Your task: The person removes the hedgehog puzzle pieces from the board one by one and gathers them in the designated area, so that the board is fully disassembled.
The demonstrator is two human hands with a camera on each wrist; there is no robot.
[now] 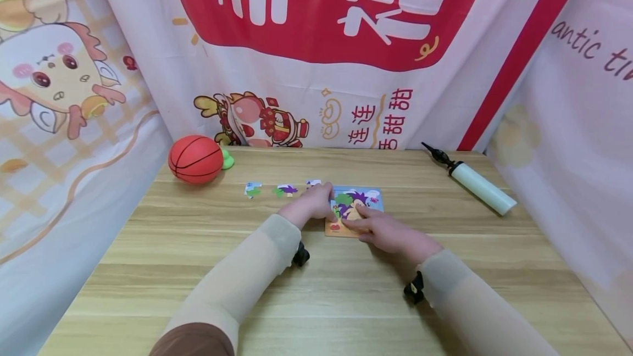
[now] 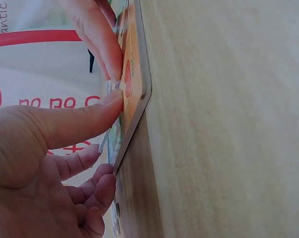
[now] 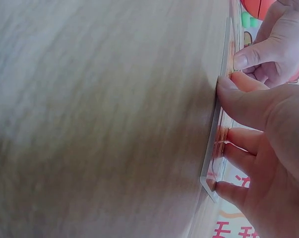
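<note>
On the wooden counter (image 1: 346, 301), near the far side, lies a flat puzzle (image 1: 350, 202). It has round corners, with blue at the top and orange at the bottom. Its picture shows something with purple hair, some green and a little red spot.

Both hands are at the puzzle. The left hand (image 1: 315, 203) is on its left side and pinches a thin piece (image 2: 105, 140) between the thumb and a finger. The piece is tilted, and its picture is too hard to see. The right hand (image 1: 386, 231) has its fingers spread and touching the top of the puzzle, and its thumb is at the front edge. It is not gripping anything.

Left of the puzzle, three loose bits (image 1: 286, 190) lie in a row. The left hand partly hides the nearest one.

Back on the left sits a red ball (image 1: 196, 159) with black lines, and a green thing (image 1: 227, 159) peeks out beside it. Back on the right lies a pale pump (image 1: 482, 187) with a black tip. Behind it all hangs a red and white cloth (image 1: 316, 43).
</note>
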